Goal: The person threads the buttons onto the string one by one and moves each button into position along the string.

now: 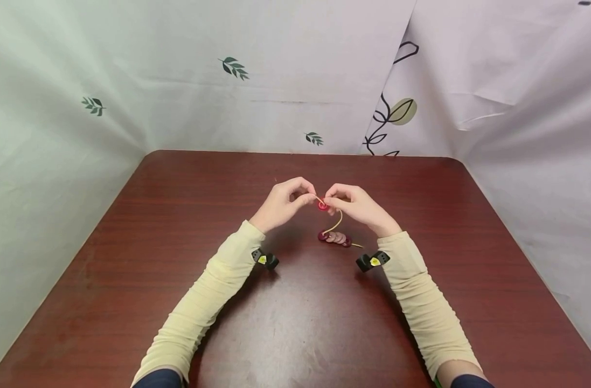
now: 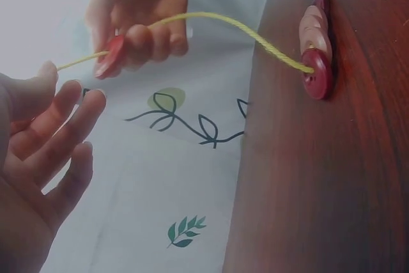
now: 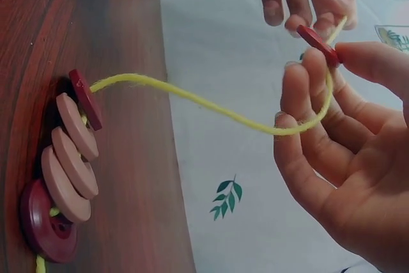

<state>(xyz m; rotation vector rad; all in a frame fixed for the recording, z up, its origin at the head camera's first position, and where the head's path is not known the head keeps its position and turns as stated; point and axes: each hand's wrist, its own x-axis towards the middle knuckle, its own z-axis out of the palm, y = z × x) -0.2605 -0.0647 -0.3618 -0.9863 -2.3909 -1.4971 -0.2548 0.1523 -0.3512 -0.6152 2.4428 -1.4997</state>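
Note:
Between the two hands is a red button with a yellow string running through it. My right hand pinches the button by its edge between thumb and fingers, as the right wrist view shows. On the other side, my left hand pinches the string's end that comes out of the button. From the right hand the string loops down to a row of threaded buttons on the table: a dark red button, several pinkish buttons and another dark red button at the far end.
The brown wooden table spreads under both arms. White cloth with leaf prints hangs behind it and at its sides. A short string tail sticks out past the last button. Each wrist wears a small black camera.

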